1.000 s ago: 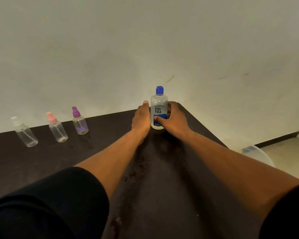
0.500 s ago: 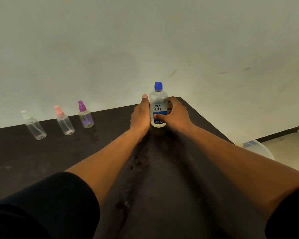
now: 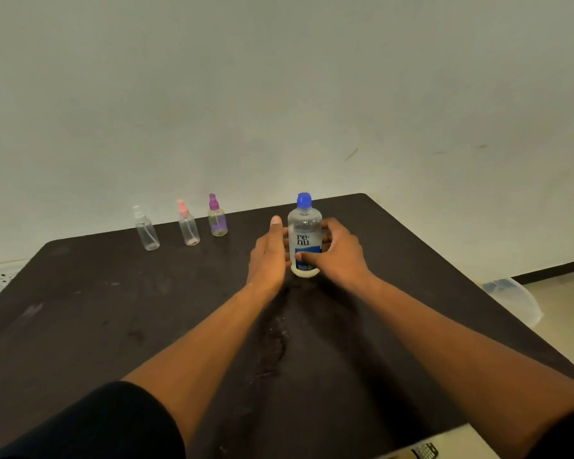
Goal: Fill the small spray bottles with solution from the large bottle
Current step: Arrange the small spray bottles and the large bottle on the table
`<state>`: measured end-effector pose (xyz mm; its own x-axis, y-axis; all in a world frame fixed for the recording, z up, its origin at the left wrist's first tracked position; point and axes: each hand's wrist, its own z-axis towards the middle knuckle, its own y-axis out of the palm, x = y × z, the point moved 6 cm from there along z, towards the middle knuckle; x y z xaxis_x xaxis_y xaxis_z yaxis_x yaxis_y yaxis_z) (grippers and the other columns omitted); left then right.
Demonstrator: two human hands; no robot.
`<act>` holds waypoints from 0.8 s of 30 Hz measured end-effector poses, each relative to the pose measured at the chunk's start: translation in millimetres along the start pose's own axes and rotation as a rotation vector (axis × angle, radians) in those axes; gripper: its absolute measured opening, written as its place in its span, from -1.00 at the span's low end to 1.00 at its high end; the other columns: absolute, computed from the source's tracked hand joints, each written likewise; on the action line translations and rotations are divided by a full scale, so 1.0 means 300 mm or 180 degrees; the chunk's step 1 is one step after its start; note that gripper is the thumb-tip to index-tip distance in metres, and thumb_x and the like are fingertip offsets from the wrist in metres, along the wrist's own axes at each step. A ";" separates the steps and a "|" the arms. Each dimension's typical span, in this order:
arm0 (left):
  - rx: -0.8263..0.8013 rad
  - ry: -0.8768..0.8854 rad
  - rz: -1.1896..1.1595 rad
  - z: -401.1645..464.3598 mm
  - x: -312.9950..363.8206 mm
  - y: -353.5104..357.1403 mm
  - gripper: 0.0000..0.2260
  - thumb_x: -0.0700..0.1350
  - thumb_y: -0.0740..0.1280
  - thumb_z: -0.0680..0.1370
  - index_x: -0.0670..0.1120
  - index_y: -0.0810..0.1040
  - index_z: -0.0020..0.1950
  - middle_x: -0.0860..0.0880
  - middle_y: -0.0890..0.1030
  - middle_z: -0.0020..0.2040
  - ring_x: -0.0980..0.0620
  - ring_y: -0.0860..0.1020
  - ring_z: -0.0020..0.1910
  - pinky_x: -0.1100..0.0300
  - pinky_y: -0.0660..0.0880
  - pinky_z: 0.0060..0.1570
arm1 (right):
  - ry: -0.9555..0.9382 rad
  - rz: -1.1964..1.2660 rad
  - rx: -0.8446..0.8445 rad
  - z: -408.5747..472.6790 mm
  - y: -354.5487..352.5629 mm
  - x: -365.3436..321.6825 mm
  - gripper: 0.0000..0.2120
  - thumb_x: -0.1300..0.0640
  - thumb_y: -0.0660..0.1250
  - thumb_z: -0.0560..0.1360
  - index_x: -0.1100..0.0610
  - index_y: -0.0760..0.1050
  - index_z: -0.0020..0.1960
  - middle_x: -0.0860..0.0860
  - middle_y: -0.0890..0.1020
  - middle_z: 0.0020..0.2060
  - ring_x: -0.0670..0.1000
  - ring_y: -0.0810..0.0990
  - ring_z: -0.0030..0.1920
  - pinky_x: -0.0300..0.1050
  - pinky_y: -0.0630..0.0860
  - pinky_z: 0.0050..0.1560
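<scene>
- Large bottle (image 3: 304,236): clear, blue cap on, label reading "re-nu"; upright on the dark table (image 3: 113,309), between the two hands.
- Right hand (image 3: 338,253): grips the large bottle from its right side, thumb across the lower label, fingers curled round the back.
- Left hand (image 3: 268,256): fingers straight, laid flat against the bottle's left side; nothing held in a curl.
- Clear-capped spray bottle (image 3: 146,229): upright, farthest out to the left of the left hand, well apart.
- Pink-capped spray bottle (image 3: 188,224): upright, the middle one of the row.
- Purple-capped spray bottle (image 3: 217,217): upright, nearest the left hand; purple tint at its base.
- Plastic container (image 3: 511,299): translucent, on the floor beyond the right hand, off the table's edge.
</scene>
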<state>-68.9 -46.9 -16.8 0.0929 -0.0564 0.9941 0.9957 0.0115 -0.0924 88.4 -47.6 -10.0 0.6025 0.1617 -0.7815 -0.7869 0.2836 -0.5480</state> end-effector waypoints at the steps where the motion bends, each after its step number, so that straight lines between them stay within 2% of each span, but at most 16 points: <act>1: 0.0008 -0.0035 -0.0019 -0.011 -0.013 -0.006 -0.43 0.51 0.00 0.48 0.23 0.71 -0.06 -0.01 0.78 0.00 -0.06 0.74 0.07 -0.18 0.61 0.27 | 0.0005 -0.0017 0.0012 -0.018 0.006 0.001 -0.39 -0.01 0.69 0.34 -0.01 0.48 0.28 -0.06 0.70 0.14 -0.04 0.70 0.10 0.01 0.67 0.18; 3: 0.0017 -0.0081 -0.0084 -0.031 -0.027 -0.015 -0.38 0.54 0.02 0.41 0.20 0.69 0.04 -0.01 0.77 0.04 -0.06 0.73 0.09 -0.18 0.61 0.28 | 0.0030 -0.0001 0.0043 -0.044 0.016 0.001 -0.39 -0.01 0.68 0.34 -0.01 0.48 0.27 -0.06 0.71 0.15 -0.02 0.71 0.11 0.04 0.67 0.18; 7: 0.0053 -0.0092 -0.0073 -0.052 -0.030 -0.020 -0.37 0.57 0.01 0.37 0.20 0.68 -0.05 0.01 0.77 0.00 -0.05 0.73 0.07 -0.20 0.59 0.28 | 0.0083 0.0041 0.0020 -0.061 0.029 -0.001 -0.40 0.03 0.67 0.37 0.01 0.45 0.29 -0.02 0.70 0.19 0.01 0.71 0.15 0.06 0.67 0.22; 11: -0.0001 -0.0128 -0.0002 -0.060 -0.046 -0.015 -0.40 0.59 -0.02 0.37 0.29 0.63 0.01 0.03 0.75 0.13 -0.03 0.70 0.16 -0.19 0.56 0.34 | 0.0108 0.0044 -0.0094 -0.064 0.039 0.003 -0.35 0.04 0.65 0.41 0.00 0.39 0.38 -0.02 0.66 0.26 0.03 0.67 0.24 0.03 0.64 0.26; 14: 0.0058 -0.0069 0.0149 -0.060 -0.059 -0.024 -0.44 0.57 -0.03 0.42 0.34 0.61 0.05 0.10 0.71 0.19 0.00 0.64 0.25 -0.19 0.51 0.39 | 0.0034 0.0112 -0.0010 -0.075 0.039 -0.009 -0.15 -0.03 0.64 0.42 -0.02 0.25 0.56 -0.01 0.51 0.44 0.02 0.54 0.40 0.07 0.57 0.37; 16: 0.0272 0.0002 0.0194 -0.066 -0.045 -0.057 -0.53 0.50 0.03 0.50 0.31 0.59 0.09 0.12 0.69 0.18 0.01 0.62 0.25 -0.19 0.53 0.36 | 0.0023 0.0160 0.0357 -0.088 0.016 -0.033 -0.11 -0.08 0.60 0.44 -0.03 0.19 0.61 0.01 0.39 0.52 0.04 0.47 0.46 0.12 0.50 0.43; 18: 0.0519 0.0165 0.0149 -0.071 -0.019 -0.112 -0.72 0.25 0.15 0.67 0.22 0.62 0.15 0.10 0.70 0.11 0.01 0.65 0.17 -0.20 0.60 0.26 | -0.0088 0.0221 0.0893 -0.104 -0.020 -0.082 -0.21 -0.07 0.56 0.47 -0.03 0.24 0.57 0.00 0.40 0.48 0.04 0.46 0.45 0.14 0.47 0.44; 20: 0.0766 0.0270 0.0112 -0.067 -0.008 -0.183 -0.81 0.01 0.23 0.71 0.14 0.64 0.17 0.08 0.71 0.03 0.02 0.68 0.07 -0.18 0.65 0.16 | -0.0410 0.0221 0.1429 -0.127 -0.050 -0.162 -0.36 0.00 0.52 0.48 0.00 0.33 0.47 -0.03 0.45 0.36 0.02 0.49 0.36 0.14 0.49 0.39; 22: 0.0980 0.0254 0.0180 -0.060 -0.024 -0.258 -0.83 -0.03 0.29 0.67 0.23 0.63 0.08 0.11 0.72 -0.05 0.05 0.69 -0.01 -0.17 0.66 0.15 | -0.0871 0.0222 0.1755 -0.148 -0.057 -0.252 -0.50 0.10 0.50 0.49 0.04 0.40 0.36 -0.04 0.49 0.23 0.03 0.51 0.24 0.10 0.53 0.28; 24: 0.1213 0.0219 0.0258 -0.047 -0.050 -0.327 -0.85 0.07 0.30 0.57 0.29 0.64 0.00 0.17 0.72 -0.10 0.06 0.70 -0.03 -0.19 0.64 0.16 | -0.1385 0.0311 0.1807 -0.164 -0.034 -0.337 -0.62 0.21 0.47 0.47 0.10 0.47 0.25 -0.04 0.51 0.13 0.03 0.55 0.10 0.00 0.57 0.13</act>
<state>-167.8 -61.3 -23.5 0.1841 -0.1067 0.9771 0.9126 0.3877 -0.1296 28.9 -113.5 59.8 0.6243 0.5396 -0.5648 -0.7206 0.6770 -0.1497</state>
